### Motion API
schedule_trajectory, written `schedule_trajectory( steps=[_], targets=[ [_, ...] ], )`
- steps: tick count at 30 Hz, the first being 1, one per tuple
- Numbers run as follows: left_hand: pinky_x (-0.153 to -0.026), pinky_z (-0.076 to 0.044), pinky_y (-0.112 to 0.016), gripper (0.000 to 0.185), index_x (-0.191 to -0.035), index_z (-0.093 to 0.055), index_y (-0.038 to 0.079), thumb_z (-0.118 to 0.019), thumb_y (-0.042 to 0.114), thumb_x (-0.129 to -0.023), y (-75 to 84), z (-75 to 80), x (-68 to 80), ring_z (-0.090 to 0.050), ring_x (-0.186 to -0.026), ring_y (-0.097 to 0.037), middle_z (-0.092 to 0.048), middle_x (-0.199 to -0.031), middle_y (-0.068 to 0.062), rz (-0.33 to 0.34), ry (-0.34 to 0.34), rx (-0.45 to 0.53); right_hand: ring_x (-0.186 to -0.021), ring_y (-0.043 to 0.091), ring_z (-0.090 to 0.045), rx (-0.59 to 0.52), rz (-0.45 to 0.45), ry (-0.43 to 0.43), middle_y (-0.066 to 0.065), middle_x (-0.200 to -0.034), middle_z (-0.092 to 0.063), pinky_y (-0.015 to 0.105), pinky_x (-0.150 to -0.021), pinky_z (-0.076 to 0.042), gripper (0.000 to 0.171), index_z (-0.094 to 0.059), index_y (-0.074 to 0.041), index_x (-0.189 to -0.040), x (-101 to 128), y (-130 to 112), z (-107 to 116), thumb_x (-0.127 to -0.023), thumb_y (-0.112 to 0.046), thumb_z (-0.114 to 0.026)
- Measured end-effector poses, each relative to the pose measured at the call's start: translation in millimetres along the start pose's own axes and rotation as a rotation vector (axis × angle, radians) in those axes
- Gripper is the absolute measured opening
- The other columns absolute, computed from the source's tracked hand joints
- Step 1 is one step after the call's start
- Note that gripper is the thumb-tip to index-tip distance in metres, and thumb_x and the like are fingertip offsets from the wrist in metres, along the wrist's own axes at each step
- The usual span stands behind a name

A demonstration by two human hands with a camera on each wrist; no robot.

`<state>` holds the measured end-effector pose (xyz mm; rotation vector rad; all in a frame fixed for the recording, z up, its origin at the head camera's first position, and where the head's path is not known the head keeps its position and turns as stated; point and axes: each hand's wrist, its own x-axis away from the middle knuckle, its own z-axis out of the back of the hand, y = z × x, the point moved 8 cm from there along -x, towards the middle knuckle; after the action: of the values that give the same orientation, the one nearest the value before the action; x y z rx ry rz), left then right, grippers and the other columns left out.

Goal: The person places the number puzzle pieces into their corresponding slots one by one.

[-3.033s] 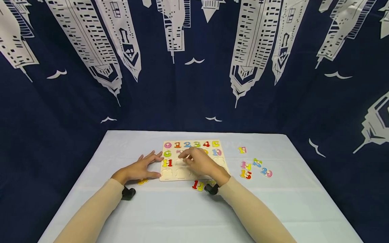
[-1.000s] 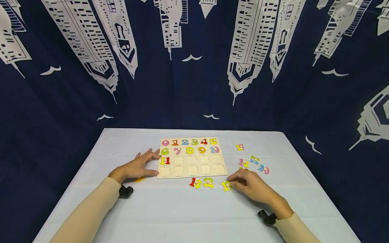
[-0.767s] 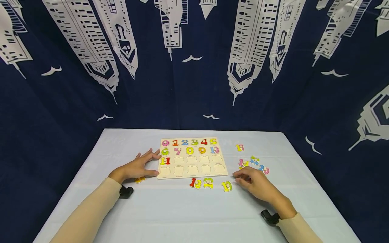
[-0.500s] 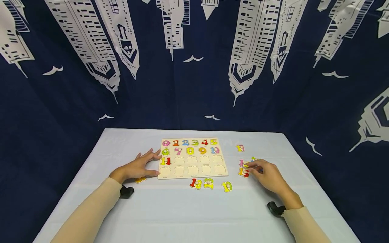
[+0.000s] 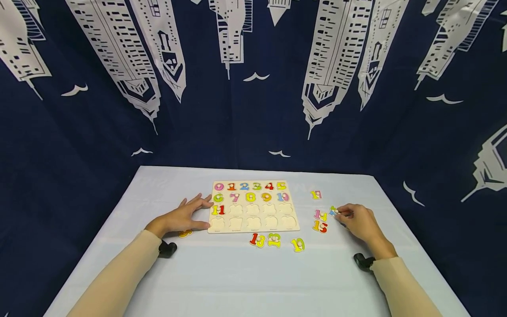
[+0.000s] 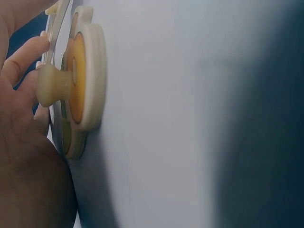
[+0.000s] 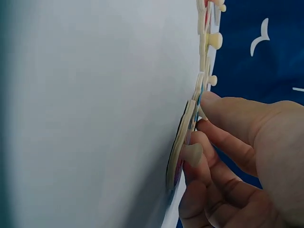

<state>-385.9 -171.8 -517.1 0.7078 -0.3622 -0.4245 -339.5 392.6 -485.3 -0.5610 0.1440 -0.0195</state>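
Observation:
A wooden number puzzle board [image 5: 253,223] lies on the table, with 0 to 11 set in its upper rows and bare recesses below. My left hand [image 5: 180,219] has its fingers spread, thumb and fingertips at the board's left edge. Beside that palm lies an orange-yellow knobbed piece [image 6: 78,78], partly covered in the head view. My right hand [image 5: 359,222] pinches the knob of a green-and-blue number piece [image 5: 333,210] between thumb and index finger, right of the board. Under its other fingers in the right wrist view is the knobbed 20 piece [image 7: 181,147], hidden in the head view.
Left of the right hand lie a pink-and-yellow 14 [image 5: 320,215] and a 15 [image 5: 320,226]. A 17 [image 5: 316,195] lies farther back. Along the board's near edge are a 13 [image 5: 257,240], an 18 [image 5: 274,240] and a yellow-green piece [image 5: 298,245]. A dark patterned cloth [image 5: 245,123] hangs behind the table.
My right hand has gone from over the board to the yellow-green piece, let it go, then moved right past the 14 to the green-and-blue piece. The left hand stays at the board's edge.

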Motion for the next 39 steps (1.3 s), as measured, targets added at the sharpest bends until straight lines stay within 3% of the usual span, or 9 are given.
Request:
schedule_trajectory(
  steps=[8,16,22,29,35,39],
  targets=[
    [-0.146,0.018,-0.072,0.077,-0.165,-0.061,0.024,-0.094,0.045,-0.098,-0.9,3.8,3.0,0.002,-0.186,-0.041,-0.022,-0.197,0.001,0.004,0.006,-0.003,-0.072,0.018,-0.066,0.011,-0.035,-0.031,0.010,-0.091,-0.079,0.026,-0.056,-0.052,0.026,-0.081,0.002,-0.114,-11.0,-4.8,-2.0,-0.107,-0.022,-0.086],
    [-0.148,0.016,-0.070,0.078,-0.167,-0.060,0.026,-0.093,0.044,-0.098,5.3,3.0,3.2,0.002,-0.187,-0.039,-0.020,-0.198,0.003,0.024,0.003,-0.015,-0.066,0.017,-0.068,-0.006,-0.074,-0.085,0.012,-0.095,-0.080,0.028,-0.055,-0.058,0.021,-0.080,0.003,-0.115,-12.7,-5.0,-0.4,-0.110,-0.018,-0.079],
    [-0.148,0.016,-0.068,0.079,-0.167,-0.060,0.028,-0.094,0.046,-0.097,7.0,-0.5,-1.0,0.002,-0.187,-0.036,-0.020,-0.198,0.006,0.029,-0.007,-0.020,-0.071,0.018,-0.068,-0.025,-0.046,-0.032,0.014,-0.100,-0.081,0.028,-0.055,-0.057,0.025,-0.078,0.003,-0.120,-7.0,-18.2,6.0,-0.112,-0.021,-0.077],
    [-0.149,0.016,-0.067,0.079,-0.167,-0.060,0.031,-0.094,0.047,-0.097,6.1,1.0,-2.8,0.003,-0.187,-0.035,-0.019,-0.198,0.007,0.037,-0.005,-0.026,-0.092,0.022,-0.067,-0.055,0.133,0.007,0.014,-0.106,-0.079,0.023,-0.067,-0.050,0.024,-0.077,0.003,-0.123,-5.5,-73.7,0.8,-0.114,-0.020,-0.077],
    [-0.149,0.016,-0.068,0.078,-0.166,-0.061,0.029,-0.094,0.046,-0.097,3.0,3.4,1.8,0.003,-0.187,-0.035,-0.020,-0.198,0.006,0.040,-0.002,-0.020,-0.113,0.033,-0.081,-0.156,0.273,-0.071,0.014,-0.125,-0.079,0.030,-0.082,-0.063,0.018,-0.079,-0.007,-0.124,-11.7,-130.0,-24.0,-0.113,-0.021,-0.081],
    [-0.149,0.016,-0.068,0.077,-0.165,-0.061,0.029,-0.094,0.045,-0.097,0.3,0.8,5.5,0.003,-0.187,-0.035,-0.020,-0.198,0.005,0.047,-0.003,-0.004,-0.114,0.034,-0.085,-0.240,0.328,-0.137,0.014,-0.128,-0.082,0.031,-0.088,-0.067,0.016,-0.080,-0.008,-0.121,-16.7,-161.2,-47.2,-0.111,-0.020,-0.082]
  ],
)
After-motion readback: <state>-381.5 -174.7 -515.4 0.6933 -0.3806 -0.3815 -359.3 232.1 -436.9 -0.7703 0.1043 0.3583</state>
